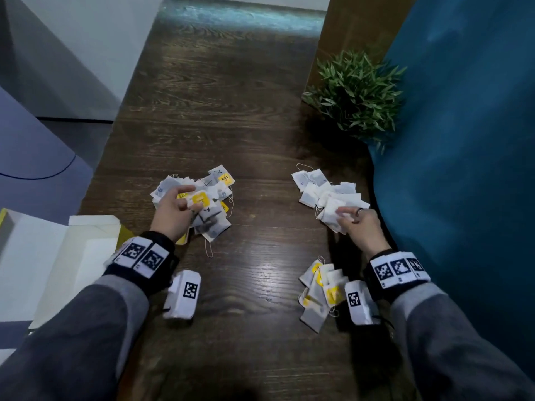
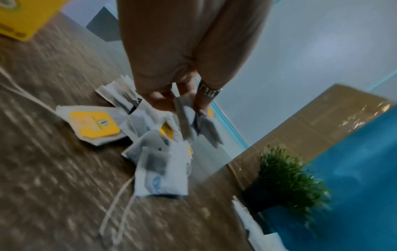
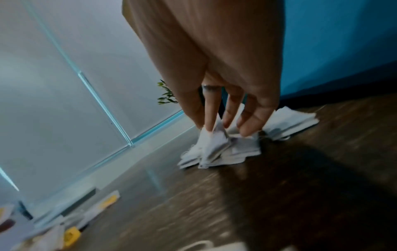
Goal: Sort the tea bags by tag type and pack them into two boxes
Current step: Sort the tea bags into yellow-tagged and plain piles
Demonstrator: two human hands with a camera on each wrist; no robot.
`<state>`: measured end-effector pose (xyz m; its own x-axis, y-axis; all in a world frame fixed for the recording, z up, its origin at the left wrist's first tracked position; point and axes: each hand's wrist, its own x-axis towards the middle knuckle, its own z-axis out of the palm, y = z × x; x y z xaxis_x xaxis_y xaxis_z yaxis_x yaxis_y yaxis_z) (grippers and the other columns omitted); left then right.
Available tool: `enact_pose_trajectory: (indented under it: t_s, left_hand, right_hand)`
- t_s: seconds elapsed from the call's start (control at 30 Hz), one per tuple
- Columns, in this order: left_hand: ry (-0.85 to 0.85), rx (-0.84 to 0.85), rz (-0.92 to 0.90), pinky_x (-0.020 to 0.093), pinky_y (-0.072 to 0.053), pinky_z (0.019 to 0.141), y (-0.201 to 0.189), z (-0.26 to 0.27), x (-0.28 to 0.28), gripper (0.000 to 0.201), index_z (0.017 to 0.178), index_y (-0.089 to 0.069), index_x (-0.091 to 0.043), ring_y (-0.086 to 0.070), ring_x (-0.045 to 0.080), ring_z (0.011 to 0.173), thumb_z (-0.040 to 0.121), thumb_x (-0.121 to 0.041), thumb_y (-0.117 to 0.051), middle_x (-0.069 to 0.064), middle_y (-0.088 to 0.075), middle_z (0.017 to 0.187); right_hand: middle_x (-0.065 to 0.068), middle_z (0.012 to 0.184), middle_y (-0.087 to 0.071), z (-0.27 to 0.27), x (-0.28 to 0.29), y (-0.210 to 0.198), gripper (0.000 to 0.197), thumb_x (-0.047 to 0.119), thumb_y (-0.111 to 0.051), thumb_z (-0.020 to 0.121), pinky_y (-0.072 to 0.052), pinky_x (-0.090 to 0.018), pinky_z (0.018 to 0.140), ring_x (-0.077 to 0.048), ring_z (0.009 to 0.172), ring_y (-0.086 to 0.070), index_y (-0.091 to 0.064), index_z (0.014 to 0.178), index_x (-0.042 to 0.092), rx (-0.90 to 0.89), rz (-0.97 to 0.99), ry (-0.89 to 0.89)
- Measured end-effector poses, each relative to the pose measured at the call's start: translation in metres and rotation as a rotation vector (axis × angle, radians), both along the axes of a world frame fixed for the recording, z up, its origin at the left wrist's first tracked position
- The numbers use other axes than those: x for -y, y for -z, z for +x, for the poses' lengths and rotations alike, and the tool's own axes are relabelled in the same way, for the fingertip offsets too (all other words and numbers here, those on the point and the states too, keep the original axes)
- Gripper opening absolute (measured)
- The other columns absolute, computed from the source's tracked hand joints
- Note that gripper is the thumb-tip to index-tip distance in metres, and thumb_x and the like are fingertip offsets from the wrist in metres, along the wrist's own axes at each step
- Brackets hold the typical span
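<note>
A mixed pile of tea bags (image 1: 210, 224), some with yellow tags and some with white ones, lies at centre left on the dark wooden table (image 1: 231, 111). My left hand (image 1: 176, 208) sits over it, and its fingers (image 2: 163, 100) pinch a tea bag (image 2: 183, 122) lifted off the pile. At the right lies a pile of white-tag bags (image 1: 327, 189). My right hand (image 1: 351, 217) is at its near edge and pinches a white tea bag (image 3: 212, 141) between thumb and fingers. A small pile of yellow-tag bags (image 1: 317, 290) lies beside my right wrist.
An open box with white flaps and yellow sides (image 1: 86, 247) stands at the table's left edge; the left wrist view shows a yellow box (image 2: 19, 18). A potted green plant (image 1: 356, 94) stands at the back right. Blue fabric (image 1: 463, 169) borders the right side.
</note>
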<state>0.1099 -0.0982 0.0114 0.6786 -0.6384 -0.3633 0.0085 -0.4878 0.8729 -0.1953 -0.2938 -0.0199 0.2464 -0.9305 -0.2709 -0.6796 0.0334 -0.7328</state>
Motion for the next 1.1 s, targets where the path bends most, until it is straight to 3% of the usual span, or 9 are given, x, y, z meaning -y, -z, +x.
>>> enact_pose_trajectory:
  t_s: [0.07, 0.2, 0.3, 0.47, 0.6, 0.73, 0.93, 1.03, 1.1]
  left_hand:
    - [0.015, 0.142, 0.041, 0.029, -0.046, 0.083, 0.003, -0.001, 0.003, 0.047, 0.126, -0.049, -0.013, -0.059, 0.015, 0.089, 0.083, -0.001, -0.064, 0.011, -0.057, 0.116]
    - [0.049, 0.470, 0.259, 0.050, -0.028, 0.104, 0.004, -0.019, 0.005, 0.069, 0.137, -0.036, -0.027, -0.031, 0.035, 0.130, 0.079, -0.010, -0.068, 0.008, -0.033, 0.143]
    - [0.110, 0.641, 0.249, 0.053, -0.025, 0.104, -0.002, -0.061, 0.004, 0.058, 0.133, -0.042, -0.027, -0.030, 0.034, 0.130, 0.080, -0.015, -0.063, 0.008, -0.037, 0.138]
    - [0.771, 0.515, 0.131, 0.027, -0.043, 0.087, 0.004, -0.156, -0.002, 0.022, 0.100, -0.063, -0.028, -0.062, 0.017, 0.095, 0.086, -0.039, -0.049, -0.005, -0.069, 0.093]
    - [1.004, 0.546, 0.295, 0.029, -0.037, 0.082, 0.016, -0.199, 0.001, 0.046, 0.109, -0.057, -0.031, -0.057, 0.017, 0.103, 0.074, -0.061, -0.061, -0.005, -0.065, 0.107]
    - [0.999, 0.535, 0.313, 0.036, -0.041, 0.081, 0.029, -0.217, 0.001, 0.062, 0.120, -0.037, -0.022, -0.055, 0.027, 0.105, 0.073, -0.044, -0.072, 0.007, -0.059, 0.111]
    - [0.795, 0.223, 0.205, 0.038, -0.052, 0.076, 0.033, -0.209, -0.008, 0.062, 0.117, -0.032, -0.028, -0.064, 0.019, 0.077, 0.071, -0.008, -0.068, -0.002, -0.066, 0.076]
    - [0.657, 0.058, 0.157, 0.024, -0.050, 0.079, 0.028, -0.190, -0.014, 0.061, 0.106, -0.038, -0.026, -0.063, 0.008, 0.072, 0.065, -0.008, -0.080, -0.009, -0.060, 0.058]
    - [0.558, -0.094, 0.121, 0.011, -0.043, 0.064, 0.022, -0.176, -0.019, 0.054, 0.103, -0.042, -0.019, -0.056, -0.005, 0.057, 0.067, -0.005, -0.081, -0.010, -0.057, 0.052]
  right_hand:
    - [-0.011, 0.112, -0.051, -0.006, -0.004, 0.000, 0.021, 0.020, -0.067, 0.081, -0.047, -0.032, 0.093, -0.023, 0.091, -0.057, -0.066, 0.102, 0.018, -0.027, -0.082, 0.016]
    - [-0.003, 0.096, -0.061, -0.019, -0.028, -0.016, 0.018, 0.010, -0.069, 0.082, -0.042, -0.013, 0.080, -0.013, 0.088, -0.057, -0.063, 0.099, 0.014, 0.086, 0.122, -0.167]
    - [0.002, 0.088, -0.061, -0.037, -0.044, -0.019, 0.027, 0.009, -0.077, 0.073, -0.040, -0.009, 0.071, -0.012, 0.085, -0.055, -0.061, 0.089, 0.021, -0.023, 0.258, -0.397]
    - [0.005, 0.083, -0.050, -0.057, -0.063, -0.018, 0.047, 0.016, -0.088, 0.053, -0.039, -0.018, 0.060, -0.007, 0.066, -0.046, -0.055, 0.083, 0.031, -0.248, 0.293, -0.522]
    - [0.003, 0.087, -0.046, -0.060, -0.071, -0.015, 0.047, 0.013, -0.086, 0.054, -0.035, -0.012, 0.057, -0.005, 0.067, -0.043, -0.053, 0.082, 0.032, -0.277, 0.186, -0.541]
    - [0.002, 0.074, -0.051, -0.061, -0.073, -0.010, 0.035, 0.009, -0.083, 0.059, -0.035, -0.018, 0.053, -0.007, 0.059, -0.043, -0.054, 0.072, 0.025, -0.227, 0.226, -0.470]
    - [0.001, 0.067, -0.055, -0.066, -0.071, -0.016, 0.029, 0.009, -0.083, 0.063, -0.038, -0.025, 0.061, -0.011, 0.062, -0.048, -0.057, 0.064, 0.021, -0.134, 0.252, -0.460]
    - [-0.002, 0.068, -0.053, -0.069, -0.069, -0.030, 0.025, 0.001, -0.079, 0.069, -0.042, -0.020, 0.059, -0.007, 0.061, -0.050, -0.057, 0.067, 0.014, -0.006, 0.350, -0.477]
    - [-0.004, 0.069, -0.050, -0.066, -0.071, -0.038, 0.022, -0.002, -0.075, 0.073, -0.045, -0.016, 0.051, -0.002, 0.053, -0.049, -0.056, 0.069, 0.009, 0.107, 0.404, -0.450]
